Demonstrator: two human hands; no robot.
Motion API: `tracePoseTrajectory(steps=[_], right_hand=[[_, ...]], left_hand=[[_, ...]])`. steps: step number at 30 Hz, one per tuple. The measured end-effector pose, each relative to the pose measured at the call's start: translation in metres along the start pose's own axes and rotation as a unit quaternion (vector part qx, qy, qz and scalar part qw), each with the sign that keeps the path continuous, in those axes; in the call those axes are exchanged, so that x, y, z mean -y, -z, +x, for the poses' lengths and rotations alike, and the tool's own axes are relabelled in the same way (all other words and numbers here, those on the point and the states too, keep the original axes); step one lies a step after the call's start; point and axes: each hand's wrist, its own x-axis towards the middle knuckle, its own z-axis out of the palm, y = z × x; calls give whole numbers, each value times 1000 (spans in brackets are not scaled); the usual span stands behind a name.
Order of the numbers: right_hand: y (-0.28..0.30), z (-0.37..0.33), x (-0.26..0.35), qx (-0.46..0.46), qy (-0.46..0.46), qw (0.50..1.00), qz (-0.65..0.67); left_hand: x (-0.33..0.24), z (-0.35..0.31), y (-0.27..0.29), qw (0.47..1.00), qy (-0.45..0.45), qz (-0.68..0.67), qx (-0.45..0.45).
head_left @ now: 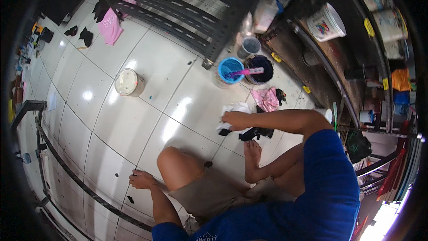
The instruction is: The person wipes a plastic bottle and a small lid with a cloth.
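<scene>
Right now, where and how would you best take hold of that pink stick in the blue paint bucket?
Probably the pink stick by its right end, pinched from above: that end juts past the blue paint bucket, over the dark bucket, while its smeared left end reaches into the blue one. The right hand, at the white cloth, is nearer.

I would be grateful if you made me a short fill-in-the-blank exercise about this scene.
1. The right hand is on a ____ cloth.
2. A pink stick extends over the dark-filled bucket and the bucket of ____ paint.
3. The floor is laid with shiny white ____.

Missing words: white; blue; tiles.
</scene>
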Motion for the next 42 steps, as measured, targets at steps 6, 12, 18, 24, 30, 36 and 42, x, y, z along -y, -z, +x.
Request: tracePoseTrajectory(steps=[6,12,18,24,30,36,42], right_hand=[[10,-164,-12,118,-131,984,-36],[-35,-216,-26,-204,-151,967,-11],[-85,-164,-14,-345,-247,906,2],[-91,-172,-17,-390,-317,863,43],[-95,-222,-30,-318,-400,857,70],[141,-183,19,-412,-211,886,27],[342,-52,-27,-537,-172,816,-126]], left_hand=[[2,0,-1,999,-19,14,-23],[20,30,-27,989,-24,11,144],[10,104,-25,944,-185,10,274],[-58,71,-15,880,-234,-53,409],[-66,73,-76,830,-257,48,492],[-36,137,-105,842,-200,34,500],[-57,94,-77,850,-154,67,499]])
